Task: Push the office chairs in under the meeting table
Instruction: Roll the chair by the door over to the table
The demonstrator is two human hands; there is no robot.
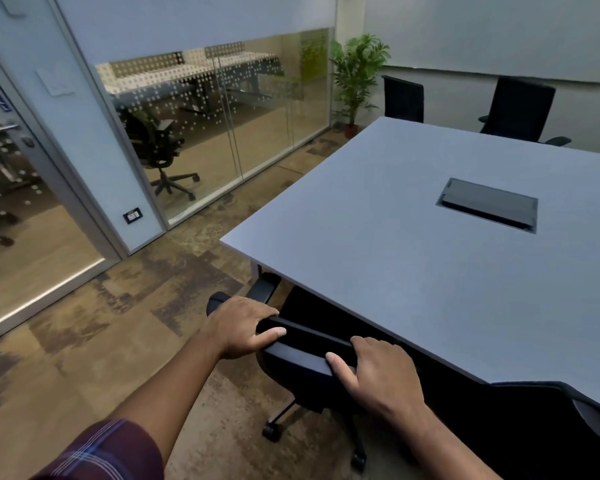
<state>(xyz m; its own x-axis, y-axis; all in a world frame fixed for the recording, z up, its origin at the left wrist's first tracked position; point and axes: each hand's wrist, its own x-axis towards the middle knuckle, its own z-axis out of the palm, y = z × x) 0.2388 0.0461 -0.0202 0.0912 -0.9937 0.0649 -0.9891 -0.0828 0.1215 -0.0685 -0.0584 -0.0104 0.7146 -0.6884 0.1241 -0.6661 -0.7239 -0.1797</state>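
Both hands grip the top edge of a black chair (302, 362) at 6 o'clock. The left hand (241, 323) curls over the left end of the backrest, thumb in front; the right hand (378, 372) wraps its right end, fingers closed on it. The seat sits partly under the near edge of the grey table (413, 237). 2 more chairs (404, 98) stand at the far side, around 1 o'clock.
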